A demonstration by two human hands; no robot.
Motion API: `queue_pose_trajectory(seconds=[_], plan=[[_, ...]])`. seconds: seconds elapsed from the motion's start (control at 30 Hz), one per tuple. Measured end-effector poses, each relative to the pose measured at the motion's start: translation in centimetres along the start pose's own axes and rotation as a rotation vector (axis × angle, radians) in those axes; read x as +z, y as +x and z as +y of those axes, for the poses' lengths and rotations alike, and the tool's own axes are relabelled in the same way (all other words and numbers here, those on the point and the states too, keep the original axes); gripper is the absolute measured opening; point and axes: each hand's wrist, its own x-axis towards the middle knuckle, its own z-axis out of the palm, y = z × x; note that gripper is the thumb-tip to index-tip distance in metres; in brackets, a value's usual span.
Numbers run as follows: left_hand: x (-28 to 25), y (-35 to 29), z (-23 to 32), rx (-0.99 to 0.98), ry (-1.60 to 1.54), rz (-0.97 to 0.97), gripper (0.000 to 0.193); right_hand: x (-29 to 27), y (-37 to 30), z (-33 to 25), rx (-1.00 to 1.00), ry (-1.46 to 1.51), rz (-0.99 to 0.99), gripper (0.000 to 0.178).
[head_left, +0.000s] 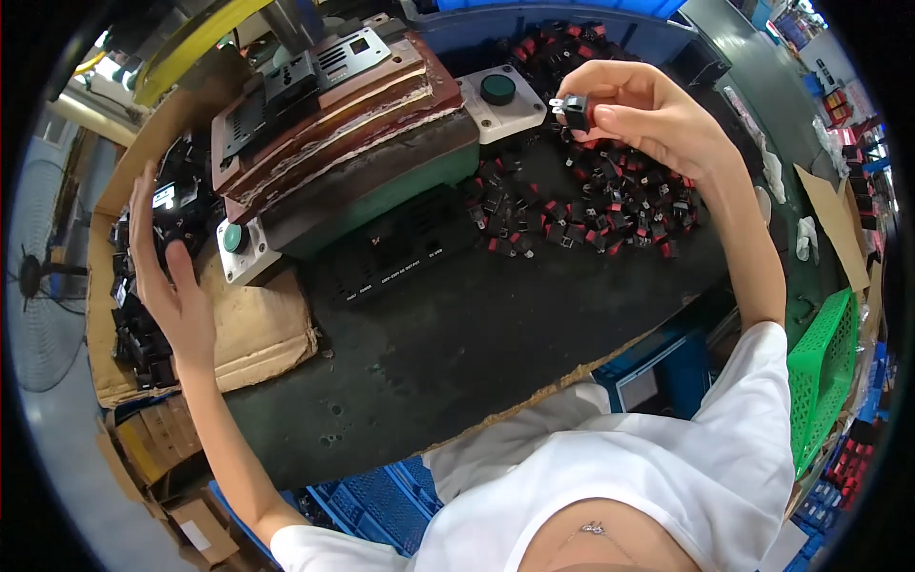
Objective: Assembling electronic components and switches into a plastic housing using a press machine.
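Observation:
My right hand [658,112] is raised above the far right of the bench, thumb and fingers pinching a small black rocker switch [576,112] with metal terminals pointing left. Below it spreads a pile of black-and-red rocker switches [610,205]. At the left, my left hand [173,296] has its fingers apart and stretched upward, beside a cardboard box [262,319] of small black parts [143,334]. I see nothing held in it. Between the hands, a black slotted panel [400,250] lies against the near side of a layered brown-and-green press fixture [400,181].
Green push buttons on white housings flank the fixture, one on the right [498,90] and one on the left [234,238]. A metal plate [353,57] rests on its top. Behind the pile stands a blue bin [658,43]. A green basket [822,372] is at the right.

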Motion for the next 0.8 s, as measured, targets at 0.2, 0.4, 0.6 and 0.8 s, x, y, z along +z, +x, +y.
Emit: queue_pose_trajectory(seconds=[0.2, 0.4, 0.6, 0.8], plan=[[-0.5, -3.4, -0.4, -0.035, 0.097, -0.121, 0.035, 1.4, 3.1, -0.9, 0.025, 0.260, 0.006, 0.040], [0.2, -4.8, -0.2, -0.015, 0.202, -0.272, 0.025, 2.7, 9.3, -2.9, 0.014, -0.084, 0.238, 0.025], [0.3, -4.9, -0.2, -0.024, 0.119, -0.227, 0.028, 3.5, 14.7, -1.8, -0.322, -0.452, 0.135, 0.024], [0.4, -5.2, -0.6, -0.035, 0.104, -0.219, 0.030, 4.1, 16.0, -1.0, -0.252, -0.601, 0.139, 0.021]])
